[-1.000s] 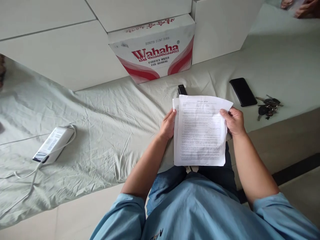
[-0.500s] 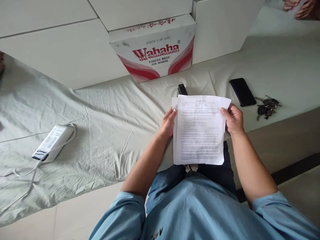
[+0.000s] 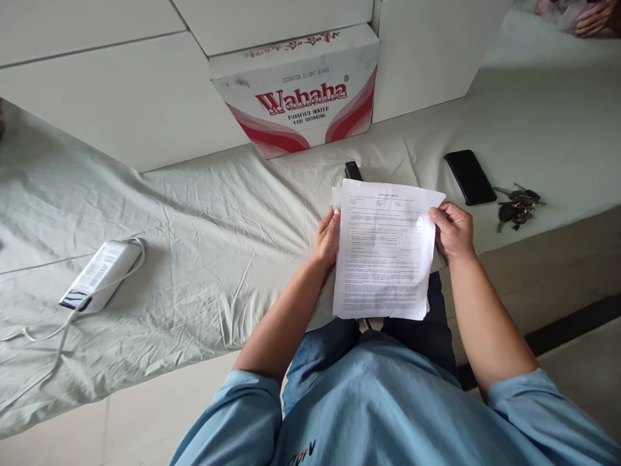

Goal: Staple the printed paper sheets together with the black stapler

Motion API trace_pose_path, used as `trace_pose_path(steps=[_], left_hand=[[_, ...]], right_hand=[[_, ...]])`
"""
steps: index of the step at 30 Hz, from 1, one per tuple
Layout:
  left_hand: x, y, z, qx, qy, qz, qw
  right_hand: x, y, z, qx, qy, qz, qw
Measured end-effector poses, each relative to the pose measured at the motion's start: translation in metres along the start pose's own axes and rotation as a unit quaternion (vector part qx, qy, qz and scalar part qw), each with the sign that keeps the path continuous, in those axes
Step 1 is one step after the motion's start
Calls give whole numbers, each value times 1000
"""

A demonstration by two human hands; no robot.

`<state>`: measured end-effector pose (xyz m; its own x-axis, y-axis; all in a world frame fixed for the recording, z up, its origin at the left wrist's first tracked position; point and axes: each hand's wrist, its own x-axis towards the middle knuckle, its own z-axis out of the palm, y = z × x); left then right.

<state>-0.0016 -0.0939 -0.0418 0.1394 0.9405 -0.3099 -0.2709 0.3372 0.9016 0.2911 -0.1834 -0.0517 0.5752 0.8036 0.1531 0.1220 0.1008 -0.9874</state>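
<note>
Papers (image 3: 385,252) slightly leftward (thin, creased)

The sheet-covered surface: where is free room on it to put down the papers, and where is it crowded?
The widest bare stretch of the sheet lies between the power bank with its cable and the left hand. A smaller patch lies between the Wahaha box and the phone. It is crowded at the right, where phone and keys lie close beside the right hand holding the papers.

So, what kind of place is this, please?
Probably a room in a home or a plain office: a table under a wrinkled cloth, a Wahaha water carton, and a phone beside keys.
</note>
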Motion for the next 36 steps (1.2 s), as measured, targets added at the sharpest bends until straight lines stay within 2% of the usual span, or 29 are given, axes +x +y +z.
trace_pose_path(steps=[3, 8, 14, 24, 36], left_hand=[[-4, 5, 1, 10, -14, 0, 1000], [1, 4, 2, -1, 6, -17, 1000], [2, 0, 3, -33, -14, -9, 999], [0, 1, 0, 4, -31, -9, 999], [-13, 18, 9, -2, -134, 15, 991]], right_hand=[[0, 1, -1, 1, -5, 0, 1000], [-1, -4, -2, -1, -28, 0, 1000], [-2, -8, 0, -21, -22, -1, 1000], [-4, -17, 5, -27, -17, 4, 999], [-4, -15, 4, -45, -27, -4, 999]])
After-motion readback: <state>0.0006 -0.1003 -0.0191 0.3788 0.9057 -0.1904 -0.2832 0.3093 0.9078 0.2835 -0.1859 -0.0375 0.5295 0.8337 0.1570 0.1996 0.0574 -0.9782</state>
